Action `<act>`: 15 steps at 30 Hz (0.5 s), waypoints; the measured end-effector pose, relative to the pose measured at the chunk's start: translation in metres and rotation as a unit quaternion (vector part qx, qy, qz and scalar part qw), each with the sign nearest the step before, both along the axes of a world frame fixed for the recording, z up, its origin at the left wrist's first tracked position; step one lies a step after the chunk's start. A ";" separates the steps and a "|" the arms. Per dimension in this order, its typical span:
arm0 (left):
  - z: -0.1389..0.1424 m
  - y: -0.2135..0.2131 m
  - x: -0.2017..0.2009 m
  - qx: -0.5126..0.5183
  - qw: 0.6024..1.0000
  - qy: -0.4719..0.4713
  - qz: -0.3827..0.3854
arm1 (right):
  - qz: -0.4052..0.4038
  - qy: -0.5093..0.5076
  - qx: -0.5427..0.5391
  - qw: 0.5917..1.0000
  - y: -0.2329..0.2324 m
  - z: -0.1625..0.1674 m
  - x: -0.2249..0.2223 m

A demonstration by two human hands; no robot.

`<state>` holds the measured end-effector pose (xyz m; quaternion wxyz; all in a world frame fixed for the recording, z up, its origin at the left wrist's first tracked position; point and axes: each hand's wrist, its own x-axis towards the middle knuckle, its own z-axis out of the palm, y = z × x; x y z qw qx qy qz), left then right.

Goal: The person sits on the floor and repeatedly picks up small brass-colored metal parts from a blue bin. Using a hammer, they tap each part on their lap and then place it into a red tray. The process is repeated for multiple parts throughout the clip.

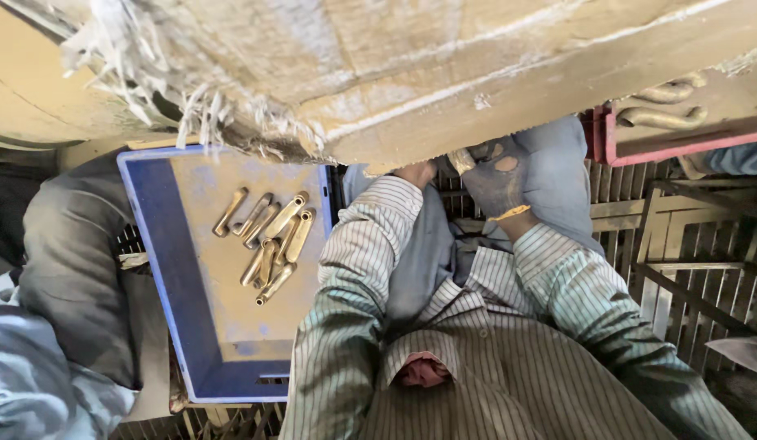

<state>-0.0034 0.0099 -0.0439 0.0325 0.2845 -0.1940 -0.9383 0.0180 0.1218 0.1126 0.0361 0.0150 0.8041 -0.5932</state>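
Right hand [494, 181], gloved, pinched a brass piece [461, 160] under the bench; left hand [417, 172] mostly hidden, grip unclear; brass handles [268, 240] lay left, nearer it.

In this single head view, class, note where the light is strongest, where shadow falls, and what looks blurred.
Head view: brightest on the blue tray and its brass pieces; shadow under the wooden bench dims the gloved right hand and bare left hand; bench underside soft, edges stretched.

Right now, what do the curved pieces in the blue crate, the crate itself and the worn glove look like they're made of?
Curved pieces: likely brass or similar metal; dull yellow sheen, tubular ends.
Blue crate: looks like moulded plastic; matte, its floor coated in tan dust.
Glove on the right hand: dark fabric, worn through in holes.
Left hand: bare, half hidden under the bench.
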 end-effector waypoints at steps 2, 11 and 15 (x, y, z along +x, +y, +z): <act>-0.004 -0.004 0.003 0.037 0.999 0.020 -0.029 | 0.008 -0.012 -0.008 1.000 0.001 -0.004 -0.003; 0.016 0.002 -0.015 -0.002 0.976 -0.095 -0.194 | 0.003 0.019 0.026 0.999 0.002 -0.016 -0.007; 0.055 -0.012 0.008 -0.280 0.903 -0.069 -0.317 | -0.049 -0.114 -0.049 0.991 0.019 0.006 0.012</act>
